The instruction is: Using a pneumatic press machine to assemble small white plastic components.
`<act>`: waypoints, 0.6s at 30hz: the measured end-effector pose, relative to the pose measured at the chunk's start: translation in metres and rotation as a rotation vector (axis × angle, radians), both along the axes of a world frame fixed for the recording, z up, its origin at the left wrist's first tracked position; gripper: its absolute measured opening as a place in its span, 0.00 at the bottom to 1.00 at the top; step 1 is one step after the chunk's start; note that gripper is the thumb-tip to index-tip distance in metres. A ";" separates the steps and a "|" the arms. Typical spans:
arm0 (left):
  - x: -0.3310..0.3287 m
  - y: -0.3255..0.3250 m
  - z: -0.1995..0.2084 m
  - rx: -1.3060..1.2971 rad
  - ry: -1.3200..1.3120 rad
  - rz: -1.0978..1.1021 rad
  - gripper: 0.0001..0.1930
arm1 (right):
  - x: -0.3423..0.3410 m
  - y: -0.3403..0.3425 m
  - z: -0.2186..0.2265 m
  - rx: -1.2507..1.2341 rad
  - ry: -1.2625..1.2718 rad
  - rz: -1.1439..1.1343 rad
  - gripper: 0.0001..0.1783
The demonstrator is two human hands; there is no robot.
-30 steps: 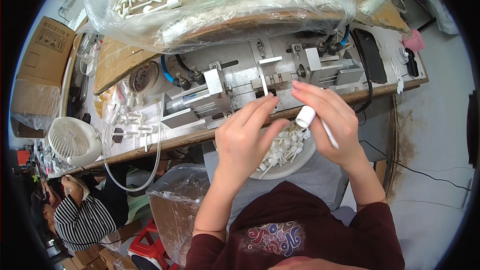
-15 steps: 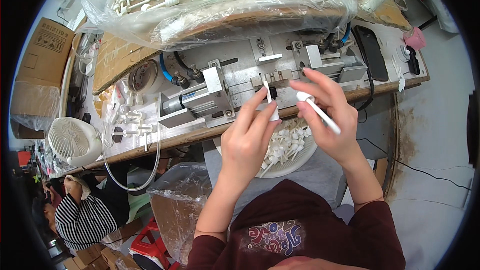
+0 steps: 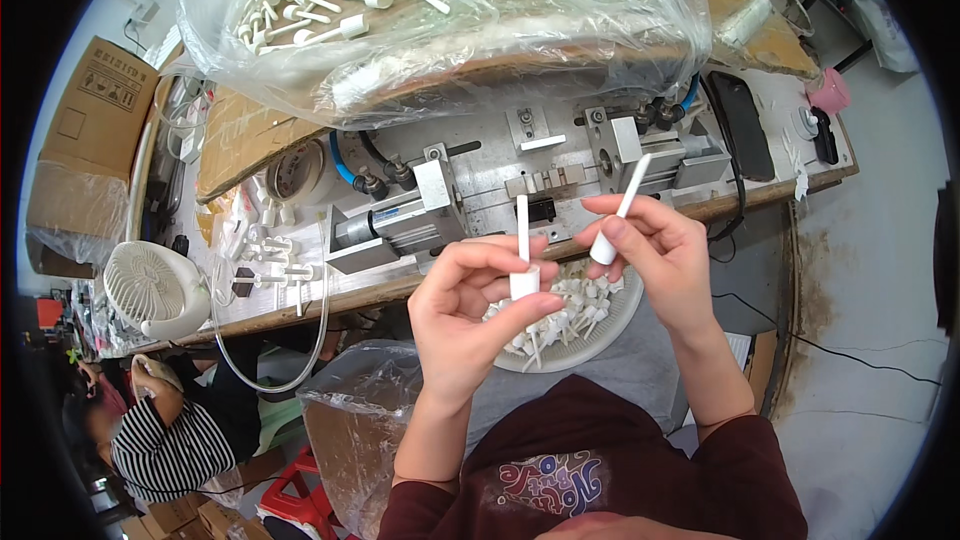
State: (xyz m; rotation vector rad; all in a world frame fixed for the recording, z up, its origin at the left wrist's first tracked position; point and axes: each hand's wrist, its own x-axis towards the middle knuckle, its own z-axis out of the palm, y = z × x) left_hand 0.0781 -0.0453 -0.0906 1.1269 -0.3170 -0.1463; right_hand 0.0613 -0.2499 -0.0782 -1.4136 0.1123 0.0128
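My left hand (image 3: 452, 315) pinches a white plastic cap with a stem (image 3: 524, 283) by its cup-shaped end, the stem pointing up. Between the thumb and fingers of my right hand (image 3: 668, 265) is a second white cap with a stem (image 3: 603, 249), tilted, its stem leaning up and right. Both hands are raised over a white round basket (image 3: 612, 335) heaped with similar white pieces (image 3: 572, 312). Just beyond them is a metal fixture with a small slotted block (image 3: 545, 180), between a left air cylinder (image 3: 405, 222) and a right air cylinder (image 3: 650, 152).
A plastic-lined cardboard tray (image 3: 420, 80) full of white stemmed pieces stands above the bench. On the left are a tape roll (image 3: 296, 165), loose white pieces (image 3: 270, 250) and a small fan (image 3: 153, 288). A black phone (image 3: 741, 125) lies right. Another person's striped sleeve (image 3: 170, 445) shows lower left.
Both hands have drawn back from the fixture toward me. The held pieces have turned: the right one's stem now points up instead of down, and the left one stands upright with its cup end low.
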 end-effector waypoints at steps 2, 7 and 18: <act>0.000 0.001 0.009 -0.071 0.026 -0.013 0.13 | 0.003 0.004 -0.002 0.008 -0.011 0.026 0.17; 0.005 -0.004 0.012 0.489 -0.312 0.153 0.18 | 0.005 0.019 0.004 0.062 -0.005 0.047 0.16; 0.008 -0.012 0.000 0.948 -0.709 0.321 0.17 | 0.005 0.023 -0.007 -0.163 -0.138 -0.017 0.13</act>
